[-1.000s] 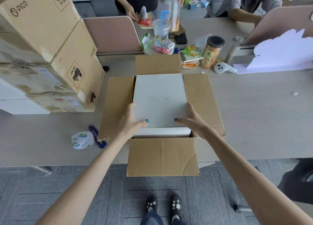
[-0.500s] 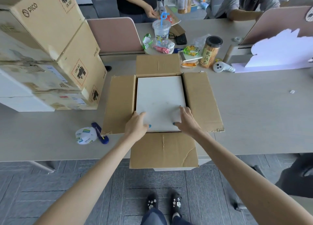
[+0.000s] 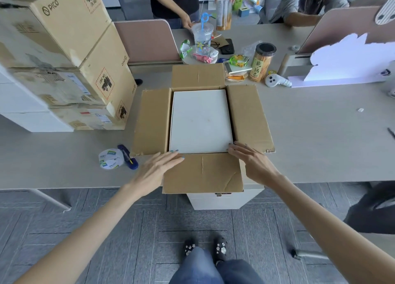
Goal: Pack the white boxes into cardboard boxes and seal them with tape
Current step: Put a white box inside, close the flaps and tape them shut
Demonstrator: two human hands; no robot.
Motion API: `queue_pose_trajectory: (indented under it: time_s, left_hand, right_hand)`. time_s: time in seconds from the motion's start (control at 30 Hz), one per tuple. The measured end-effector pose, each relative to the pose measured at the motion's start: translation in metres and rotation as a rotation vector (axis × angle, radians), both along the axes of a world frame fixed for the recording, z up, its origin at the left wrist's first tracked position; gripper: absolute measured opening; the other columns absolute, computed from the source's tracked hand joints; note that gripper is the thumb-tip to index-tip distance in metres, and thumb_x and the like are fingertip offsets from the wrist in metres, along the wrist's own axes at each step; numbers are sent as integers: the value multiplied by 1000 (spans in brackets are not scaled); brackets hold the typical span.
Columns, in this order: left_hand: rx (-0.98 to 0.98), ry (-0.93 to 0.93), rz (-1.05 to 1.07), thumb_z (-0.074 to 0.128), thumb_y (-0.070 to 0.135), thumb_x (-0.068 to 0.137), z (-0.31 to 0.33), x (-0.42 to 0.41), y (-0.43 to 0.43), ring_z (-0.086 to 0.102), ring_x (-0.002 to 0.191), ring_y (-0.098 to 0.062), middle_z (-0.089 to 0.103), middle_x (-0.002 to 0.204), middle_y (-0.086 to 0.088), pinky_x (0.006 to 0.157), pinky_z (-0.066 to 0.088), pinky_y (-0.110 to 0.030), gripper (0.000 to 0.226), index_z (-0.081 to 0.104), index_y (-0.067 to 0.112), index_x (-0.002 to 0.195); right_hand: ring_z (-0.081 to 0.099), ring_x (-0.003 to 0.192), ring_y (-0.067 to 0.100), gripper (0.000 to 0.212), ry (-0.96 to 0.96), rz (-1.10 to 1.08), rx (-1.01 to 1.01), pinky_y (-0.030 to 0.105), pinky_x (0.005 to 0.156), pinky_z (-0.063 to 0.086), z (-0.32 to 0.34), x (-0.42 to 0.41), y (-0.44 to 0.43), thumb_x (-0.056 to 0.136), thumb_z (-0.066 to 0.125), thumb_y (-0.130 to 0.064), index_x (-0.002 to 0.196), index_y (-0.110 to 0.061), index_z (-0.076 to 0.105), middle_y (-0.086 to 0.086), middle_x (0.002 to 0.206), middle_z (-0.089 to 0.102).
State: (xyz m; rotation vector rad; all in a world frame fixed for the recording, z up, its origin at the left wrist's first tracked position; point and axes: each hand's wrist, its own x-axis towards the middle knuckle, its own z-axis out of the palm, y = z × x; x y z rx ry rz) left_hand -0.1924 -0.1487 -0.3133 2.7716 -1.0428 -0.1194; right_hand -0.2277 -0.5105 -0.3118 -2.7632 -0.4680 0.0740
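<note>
An open cardboard box [image 3: 248, 117] stands on the desk with all its flaps spread outward. A white box [image 3: 201, 121] lies flat inside it, filling the opening. My left hand [image 3: 156, 172] is open, fingers straight, over the near-left corner of the near flap. My right hand [image 3: 252, 161] is open too, its fingertips at the near-right corner of the white box. A roll of tape [image 3: 111, 158] with a blue cutter beside it lies on the desk left of the box.
Stacked cardboard boxes [image 3: 70, 55] rise at the left. Behind the open box are a plastic cup [image 3: 202, 37], a snack jar [image 3: 261, 62], wrappers and a white controller [image 3: 276, 81]. Two people work across the desk. A white paper cutout [image 3: 346, 59] stands at the right.
The white box has gone down fully into the cardboard box. Both hands have let go of it and drawn back to the near flap's corners.
</note>
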Motion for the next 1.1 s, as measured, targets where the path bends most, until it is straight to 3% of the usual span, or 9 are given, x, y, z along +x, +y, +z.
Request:
queue_pose_trajectory:
  time_s: [0.1, 0.23, 0.4, 0.5, 0.6, 0.67, 0.77, 0.9, 1.1]
  left_hand:
    - [-9, -33, -32, 45, -30, 77, 9, -3, 4, 31, 142, -13, 30, 155, 1, 119, 25, -40, 94, 32, 29, 148]
    - [-97, 22, 6, 49, -25, 82, 27, 1, 6, 40, 138, -10, 44, 148, 6, 119, 25, -34, 82, 43, 27, 145]
    - [-437, 277, 309, 52, 9, 100, 35, 14, -6, 61, 117, -23, 61, 130, 4, 98, 50, -39, 41, 53, 29, 136]
    - [-551, 282, 522, 56, 18, 99, 32, 31, -22, 42, 137, -21, 45, 147, 3, 105, 38, -34, 54, 33, 20, 148]
    - [-355, 219, 602, 63, 28, 95, 25, 47, -35, 14, 150, -25, 10, 165, -6, 120, 20, -49, 88, 3, 14, 158]
    - [-215, 195, 556, 60, 32, 96, 20, 53, -44, -2, 152, -23, -7, 166, 1, 120, 9, -56, 89, -3, 21, 158]
    - [-84, 216, 482, 46, 40, 102, 10, 56, -56, -12, 151, -16, -15, 163, 12, 120, 0, -57, 72, 2, 33, 158]
    - [44, 201, 465, 29, 50, 104, -5, 55, -64, -22, 148, -11, -16, 162, 16, 118, -12, -56, 61, 1, 38, 157]
    - [39, 100, 460, 18, 55, 101, -17, 55, -63, -18, 150, -13, -11, 164, 14, 119, -9, -57, 61, 5, 36, 157]
  right_hand:
    - [34, 143, 11, 53, -36, 10, 42, 34, 106, 42, -4, -4, -9, 92, 60, -1, 141, -20, 52, -6, 147, 49]
    - [39, 140, 11, 37, -34, -6, 113, 33, 101, 44, 0, -1, -11, 101, 50, -11, 135, -20, 59, -10, 141, 55]
    - [62, 105, 24, 20, 24, -188, 205, 38, 74, 51, 8, 9, -5, 99, 50, -20, 101, -10, 67, -1, 119, 64]
    - [59, 96, 35, 12, 16, -363, 306, 41, 71, 51, 15, 20, 8, 92, 56, -8, 101, -16, 58, 6, 110, 60]
    - [41, 130, 26, 67, -44, -396, 329, 41, 93, 46, 19, 32, 20, 86, 62, -1, 145, -17, 35, 5, 147, 42]
    - [27, 143, 22, 78, -64, -350, 273, 42, 107, 36, 16, 42, 25, 86, 63, -2, 153, -18, 25, -1, 160, 23]
    - [16, 149, 19, 68, -56, -243, 140, 37, 117, 22, 6, 55, 28, 92, 54, -4, 153, -20, 29, -2, 164, 16]
    - [23, 148, 18, 48, -68, -143, 65, 32, 121, 7, -12, 61, 24, 101, 44, -13, 149, -17, 40, 1, 160, 28]
    - [50, 125, 28, 34, -149, -175, 78, 35, 111, 27, -12, 74, 25, 92, 56, -14, 125, -15, 63, 3, 138, 56]
